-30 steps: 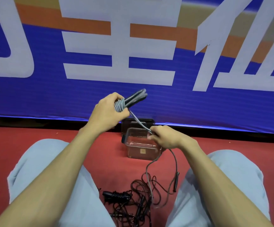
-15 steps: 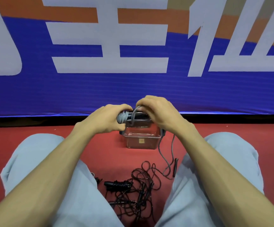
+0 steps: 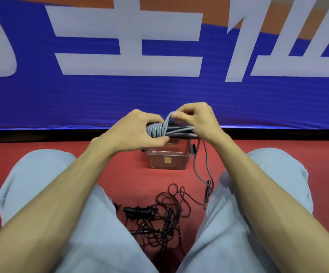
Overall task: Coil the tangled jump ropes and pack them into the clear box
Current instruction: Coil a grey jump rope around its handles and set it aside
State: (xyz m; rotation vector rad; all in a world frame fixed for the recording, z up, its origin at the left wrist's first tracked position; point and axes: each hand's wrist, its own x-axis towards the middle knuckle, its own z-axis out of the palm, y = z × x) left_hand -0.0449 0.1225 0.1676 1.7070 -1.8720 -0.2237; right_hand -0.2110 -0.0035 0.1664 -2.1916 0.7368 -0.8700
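1. Head view: the person sits on a red floor (image 3: 41, 146) with knees apart in light blue trousers (image 3: 41, 178), both forearms reaching forward.
2. The grey jump rope (image 3: 156, 130) is folded into a bundle and held in the air between the hands, above the clear box (image 3: 168, 161).
3. The bundle's long axis runs level, left to right across the view. Its straight strands point toward the right hand.
4. Tight grey turns wrap the bundle's left end, crosswise to that axis.
5. The left hand (image 3: 134, 131) is clamped on the wrapped end, fingers curled over the top and thumb under the turns.
6. The right hand (image 3: 197, 121) has its fingers curled. Thumb and forefinger pinch a loop of the same rope that arches up from the turns.
7. The rope's loose tail drops from under the right hand, just right of the box, down to the floor. A dark handle (image 3: 207, 192) lies by the right knee.
8. The box stands upright on the floor between the knees, open side up. I cannot tell if anything is inside.
9. The black jump ropes (image 3: 165, 219) lie tangled on the floor between the thighs, nearer than the box. One black handle has cord wound round it and lies left to right.
10. A blue banner (image 3: 100, 99) with big white characters stands behind the box.
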